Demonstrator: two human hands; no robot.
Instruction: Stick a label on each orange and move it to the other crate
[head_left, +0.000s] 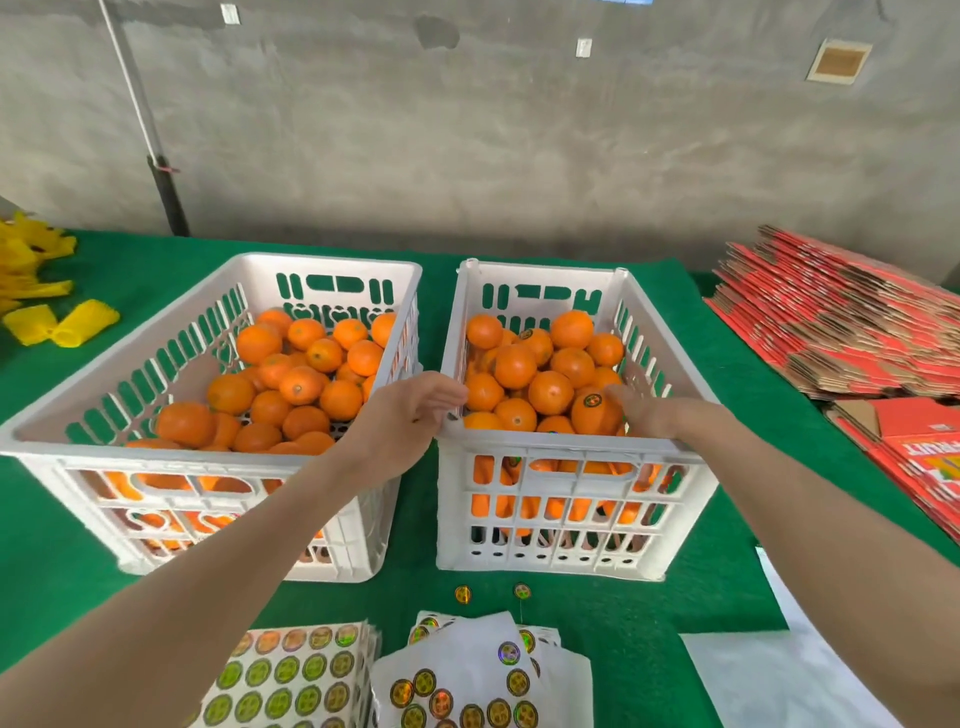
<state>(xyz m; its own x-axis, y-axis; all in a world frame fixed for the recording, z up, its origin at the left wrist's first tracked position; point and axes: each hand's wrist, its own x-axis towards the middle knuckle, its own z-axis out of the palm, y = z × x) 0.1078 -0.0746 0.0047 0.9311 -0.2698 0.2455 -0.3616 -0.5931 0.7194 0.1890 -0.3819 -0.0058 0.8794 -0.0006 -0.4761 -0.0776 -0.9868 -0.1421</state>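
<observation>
Two white slatted crates stand side by side on the green table, both holding oranges. The left crate (218, 452) holds unlabelled oranges (298, 384). In the right crate (571, 444) several oranges carry a round label. My right hand (641, 410) is inside the right crate's near right corner, fingers around a labelled orange (595, 413) that sits on the pile. My left hand (410, 410) hovers between the two crates, fingers relaxed and empty, tips by the right crate's left rim. Sticker sheets (291, 680) with round labels lie at the near table edge.
Partly peeled label sheets (467, 675) and two loose stickers (462, 593) lie in front of the right crate. Flat red cartons (841, 322) are stacked at the right. Yellow foam fruit nets (57, 325) lie at the far left. A white sheet (769, 675) covers the near right.
</observation>
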